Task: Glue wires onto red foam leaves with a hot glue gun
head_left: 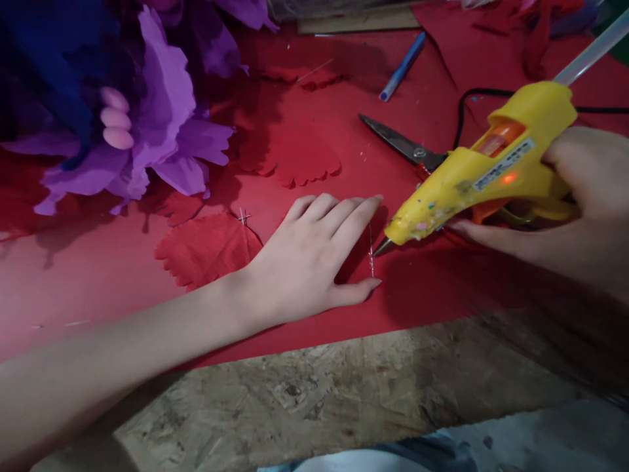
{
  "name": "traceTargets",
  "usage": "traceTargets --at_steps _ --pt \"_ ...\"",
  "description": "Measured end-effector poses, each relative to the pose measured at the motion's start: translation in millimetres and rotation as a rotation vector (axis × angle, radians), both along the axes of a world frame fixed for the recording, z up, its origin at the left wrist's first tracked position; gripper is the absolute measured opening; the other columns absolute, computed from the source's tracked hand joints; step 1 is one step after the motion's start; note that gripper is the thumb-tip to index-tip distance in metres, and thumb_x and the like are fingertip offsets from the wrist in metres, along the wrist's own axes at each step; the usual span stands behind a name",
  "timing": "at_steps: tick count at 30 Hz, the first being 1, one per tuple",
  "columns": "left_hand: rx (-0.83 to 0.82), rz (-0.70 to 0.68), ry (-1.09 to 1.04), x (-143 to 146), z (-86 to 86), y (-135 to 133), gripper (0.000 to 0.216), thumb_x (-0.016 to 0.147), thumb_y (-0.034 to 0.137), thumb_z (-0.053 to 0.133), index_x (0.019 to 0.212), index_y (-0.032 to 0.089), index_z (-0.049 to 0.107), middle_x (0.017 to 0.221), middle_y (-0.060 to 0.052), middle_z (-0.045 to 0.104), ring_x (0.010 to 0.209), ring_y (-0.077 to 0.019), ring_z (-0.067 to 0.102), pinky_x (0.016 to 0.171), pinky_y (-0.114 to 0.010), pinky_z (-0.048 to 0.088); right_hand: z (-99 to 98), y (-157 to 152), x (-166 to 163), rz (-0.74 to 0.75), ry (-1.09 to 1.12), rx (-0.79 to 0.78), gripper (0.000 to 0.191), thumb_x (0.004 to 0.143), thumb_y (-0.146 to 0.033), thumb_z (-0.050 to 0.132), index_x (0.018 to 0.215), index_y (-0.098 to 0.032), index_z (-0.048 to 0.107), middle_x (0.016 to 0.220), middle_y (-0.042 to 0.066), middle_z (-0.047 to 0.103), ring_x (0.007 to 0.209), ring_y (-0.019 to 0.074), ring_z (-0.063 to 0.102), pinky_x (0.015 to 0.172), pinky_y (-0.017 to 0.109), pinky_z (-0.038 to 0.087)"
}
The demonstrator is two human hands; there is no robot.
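Note:
My left hand lies flat on the red sheet, thumb and index finger apart. Between their tips runs a thin, shiny line of glue. In my right hand is a yellow glue gun, its indicator light glowing orange. The metal nozzle touches or hovers just over the glue line; I cannot tell which. A clear glue stick sticks out of its back. Beside my left wrist rests a red scalloped petal with thin wires on it.
Scissors with pointed blades lie partly behind the glue gun. Further back are a blue pen and a black cord. Large purple flowers fill the upper left. More red scalloped pieces lie mid-table. A rough wooden board edge runs along the front.

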State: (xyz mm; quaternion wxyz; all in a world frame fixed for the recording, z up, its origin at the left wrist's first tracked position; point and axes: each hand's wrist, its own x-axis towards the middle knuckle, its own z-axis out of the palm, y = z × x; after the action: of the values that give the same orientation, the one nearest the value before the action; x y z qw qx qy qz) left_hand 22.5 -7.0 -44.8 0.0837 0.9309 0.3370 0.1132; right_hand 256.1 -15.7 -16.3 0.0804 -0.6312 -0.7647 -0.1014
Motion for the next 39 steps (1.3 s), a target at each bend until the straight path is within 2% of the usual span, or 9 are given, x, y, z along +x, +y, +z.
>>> traceTargets --at_steps 6,12,17,21,25,29,33,35,39 --pt "0.003 -0.006 -0.029 0 -0.8 0 0.065 0.079 0.047 0.049 0.126 0.003 0.036 0.120 -0.015 0.052 0.102 -0.0260 0.047 0.089 -0.038 0.035 -3.4 2 2 0.123 -0.028 0.038 0.065 0.072 -0.073 0.022 0.090 -0.017 0.052 0.072 0.004 0.054 0.074 0.0181 0.055 0.049 0.031 0.029" --pt "0.004 -0.005 -0.003 0 -0.1 0 0.066 0.079 0.047 0.048 0.127 0.004 0.034 0.121 -0.015 0.051 0.103 -0.0269 0.047 0.088 -0.038 0.035 0.3 3 0 0.007 -0.004 -0.010 0.071 0.067 -0.078 0.018 0.086 -0.018 0.051 0.082 0.007 0.057 0.074 0.0193 0.056 0.047 0.032 0.031" --pt "-0.002 -0.006 -0.021 0 -0.4 0 0.064 0.079 0.046 0.048 0.126 0.004 0.035 0.121 -0.015 0.051 0.103 -0.0262 0.047 0.090 -0.038 0.035 -3.8 2 2 0.149 -0.064 0.071 0.066 0.075 -0.071 0.020 0.090 -0.016 0.052 0.072 0.005 0.055 0.072 0.0171 0.056 0.047 0.031 0.029" --pt "0.021 -0.011 -0.014 0 -1.0 1 0.066 0.079 0.047 0.049 0.125 0.002 0.035 0.118 -0.015 0.052 0.102 -0.0265 0.047 0.088 -0.039 0.036 -4.0 0 0 0.018 -0.065 0.013 0.073 0.071 -0.076 0.020 0.092 -0.015 0.051 0.083 0.007 0.056 0.079 0.0197 0.056 0.047 0.031 0.030" --pt "0.033 -0.012 -0.010 0 -1.2 0 0.067 0.078 0.047 0.050 0.125 0.002 0.035 0.118 -0.015 0.053 0.101 -0.0264 0.047 0.088 -0.039 0.036 -0.6 -1 -5 -0.095 -0.025 -0.015 0.070 0.070 -0.076 0.025 0.101 -0.018 0.048 0.093 0.007 0.055 0.090 0.0221 0.055 0.052 0.032 0.034" --pt "0.038 -0.014 -0.008 0 -1.3 0 0.067 0.078 0.048 0.050 0.125 0.002 0.036 0.117 -0.015 0.053 0.101 -0.0261 0.047 0.088 -0.038 0.035 1.3 2 -5 -0.079 -0.001 -0.044 0.071 0.066 -0.080 0.023 0.093 -0.019 0.050 0.088 0.006 0.056 0.086 0.0217 0.056 0.051 0.033 0.034" --pt "0.042 -0.016 -0.006 0 -1.7 1 0.067 0.078 0.048 0.049 0.125 0.002 0.035 0.118 -0.015 0.052 0.101 -0.0264 0.047 0.087 -0.038 0.036 2.5 3 -1 0.019 0.013 -0.068 0.073 0.066 -0.080 0.021 0.095 -0.020 0.051 0.081 0.005 0.054 0.082 0.0199 0.056 0.050 0.033 0.033" --pt "0.039 -0.015 -0.007 0 -1.8 0 0.066 0.079 0.047 0.049 0.125 0.002 0.035 0.118 -0.015 0.052 0.101 -0.0263 0.047 0.088 -0.038 0.035 1.0 3 1 -0.006 0.019 -0.081 0.072 0.067 -0.079 0.021 0.098 -0.021 0.050 0.082 0.005 0.054 0.083 0.0199 0.055 0.050 0.033 0.034" --pt "0.035 -0.013 -0.004 0 -1.0 0 0.066 0.079 0.047 0.049 0.125 0.002 0.035 0.118 -0.015 0.052 0.101 -0.0264 0.047 0.088 -0.038 0.035 -8.1 7 7 -0.059 0.007 -0.033 0.069 0.063 -0.080 0.027 0.091 -0.021 0.046 0.082 0.005 0.053 0.081 0.0204 0.055 0.048 0.032 0.033"
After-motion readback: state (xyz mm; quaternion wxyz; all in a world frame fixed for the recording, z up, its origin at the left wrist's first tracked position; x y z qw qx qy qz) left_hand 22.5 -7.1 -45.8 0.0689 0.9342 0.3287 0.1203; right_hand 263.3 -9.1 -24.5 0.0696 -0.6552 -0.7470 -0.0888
